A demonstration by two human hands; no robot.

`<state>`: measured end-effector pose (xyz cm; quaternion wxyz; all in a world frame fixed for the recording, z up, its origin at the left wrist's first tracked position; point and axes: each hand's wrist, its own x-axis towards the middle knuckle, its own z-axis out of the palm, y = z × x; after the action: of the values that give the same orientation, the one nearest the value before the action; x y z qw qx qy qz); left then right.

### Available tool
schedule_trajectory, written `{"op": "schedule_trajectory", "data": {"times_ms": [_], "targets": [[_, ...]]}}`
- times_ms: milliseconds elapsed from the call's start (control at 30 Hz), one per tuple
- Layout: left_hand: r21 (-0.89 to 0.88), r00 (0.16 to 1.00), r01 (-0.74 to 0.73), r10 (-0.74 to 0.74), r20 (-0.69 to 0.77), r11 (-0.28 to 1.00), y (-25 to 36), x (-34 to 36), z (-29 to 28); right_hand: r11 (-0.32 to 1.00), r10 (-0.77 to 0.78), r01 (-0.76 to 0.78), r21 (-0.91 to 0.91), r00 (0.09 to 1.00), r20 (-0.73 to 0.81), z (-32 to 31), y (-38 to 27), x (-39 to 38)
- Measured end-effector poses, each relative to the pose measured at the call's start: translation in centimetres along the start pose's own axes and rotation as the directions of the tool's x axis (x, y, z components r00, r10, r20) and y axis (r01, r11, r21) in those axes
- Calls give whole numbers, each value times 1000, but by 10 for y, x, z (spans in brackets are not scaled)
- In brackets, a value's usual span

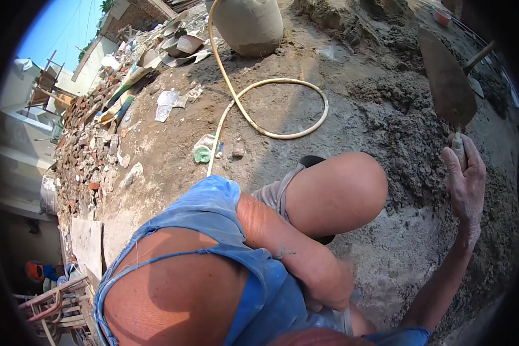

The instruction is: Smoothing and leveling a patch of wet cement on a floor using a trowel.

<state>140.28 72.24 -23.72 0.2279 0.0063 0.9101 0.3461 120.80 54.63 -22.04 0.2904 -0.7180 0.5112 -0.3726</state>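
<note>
My right hand (466, 176), dusty with mortar, is raised at the right and grips the short handle of a trowel (447, 81). The trowel's broad, pointed blade tilts up and away from me, over the grey mortar (409, 130). My left arm is bent across my body beside my bare knee (343, 193). At its end my left hand (331, 288) is smeared and partly tucked in, so its fingers cannot be made out.
A yellow hose (282, 137) loops over the ground toward a large grey, mortar-coated container (248, 26). Brick rubble (78, 153) and crumpled sacks (121, 104) lie at the left, near a pale board (86, 245) and a wooden frame (57, 305).
</note>
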Motion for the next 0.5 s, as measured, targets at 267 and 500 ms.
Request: {"op": "schedule_trajectory", "data": {"times_ms": [267,500], "targets": [[40,989,-88,82,123,995,-28,24,-18,682,731,-730,48,681,-34,-60,145,-316],[78,911,-250,207,357,965,-35,83,-37,194,957,-731,654,-5,-289,58,119,-500]]}}
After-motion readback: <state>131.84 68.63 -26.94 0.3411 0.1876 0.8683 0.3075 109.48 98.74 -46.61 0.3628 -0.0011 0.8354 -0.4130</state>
